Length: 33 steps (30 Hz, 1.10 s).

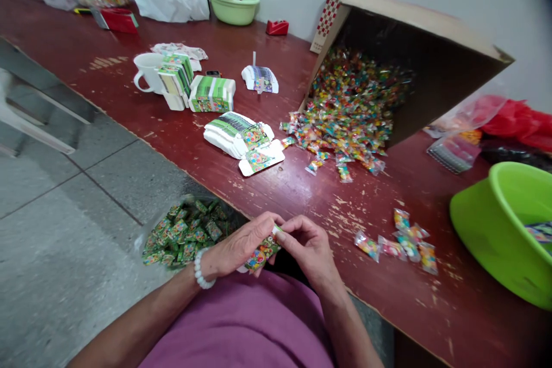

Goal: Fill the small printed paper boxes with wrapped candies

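Head view gives me both hands at work: the fingers (254,230) of the left hand (239,247) are wrapped around a small printed box (261,255), while the right hand (311,248) pinches the white flap at its upper end with thumb and fingers. I see the box held above the lap, just off the near edge of the red worktop (297,198). Beside the left wrist, below that edge, sits a bag of green printed boxes (187,233). Past the hands I have a fanned stack of flat cartons (228,133), and to the right a few loose wrapped candies (407,244) near a green basin (478,224). Farther back, a cardboard box (440,69) lies tipped, with a candy heap (345,121) spilling out. Banded carton bundles (212,95) and a white mug (147,66) stand at the far left.
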Tool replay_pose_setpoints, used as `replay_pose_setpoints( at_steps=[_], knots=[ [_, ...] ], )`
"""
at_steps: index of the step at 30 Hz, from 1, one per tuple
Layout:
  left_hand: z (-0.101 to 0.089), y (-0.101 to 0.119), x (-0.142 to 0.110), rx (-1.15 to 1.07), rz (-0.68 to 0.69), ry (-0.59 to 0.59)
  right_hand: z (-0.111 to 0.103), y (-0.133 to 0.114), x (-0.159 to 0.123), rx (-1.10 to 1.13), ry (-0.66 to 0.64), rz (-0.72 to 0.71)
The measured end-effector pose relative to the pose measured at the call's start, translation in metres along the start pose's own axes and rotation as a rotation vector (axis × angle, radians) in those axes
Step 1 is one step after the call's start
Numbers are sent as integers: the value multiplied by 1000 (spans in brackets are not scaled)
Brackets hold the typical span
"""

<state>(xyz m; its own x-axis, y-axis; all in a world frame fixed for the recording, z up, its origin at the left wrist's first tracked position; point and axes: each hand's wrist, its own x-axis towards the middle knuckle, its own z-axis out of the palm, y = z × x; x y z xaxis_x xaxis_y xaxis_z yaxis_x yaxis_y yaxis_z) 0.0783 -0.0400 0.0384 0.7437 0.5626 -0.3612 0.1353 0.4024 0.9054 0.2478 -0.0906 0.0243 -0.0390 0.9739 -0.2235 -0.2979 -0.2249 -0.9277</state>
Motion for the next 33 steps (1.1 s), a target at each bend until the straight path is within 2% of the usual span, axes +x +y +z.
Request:
replay_pose_setpoints(
  at_steps=[6,12,18,22,27,31,33],
  knots=[
    [2,4,0,-41,22,10,-2,-6,5,40,46,2],
    [3,6,2,-122,56,3,0,-7,8,106,22,22],
    [1,3,5,-74,36,54,5,-11,7,-107,73,-66],
    [-1,0,3,-66,30,43,0,-17,7,-128,-36,-50],
    [1,0,2,-34,39,78,-7,-31,7,-388,-65,-208],
    [0,4,5,-123,22,72,-4,-29,3,-204,-130,-138],
    [0,3,7,-223,8,81,1,-20,-1,-196,-86,-178]
  ],
)
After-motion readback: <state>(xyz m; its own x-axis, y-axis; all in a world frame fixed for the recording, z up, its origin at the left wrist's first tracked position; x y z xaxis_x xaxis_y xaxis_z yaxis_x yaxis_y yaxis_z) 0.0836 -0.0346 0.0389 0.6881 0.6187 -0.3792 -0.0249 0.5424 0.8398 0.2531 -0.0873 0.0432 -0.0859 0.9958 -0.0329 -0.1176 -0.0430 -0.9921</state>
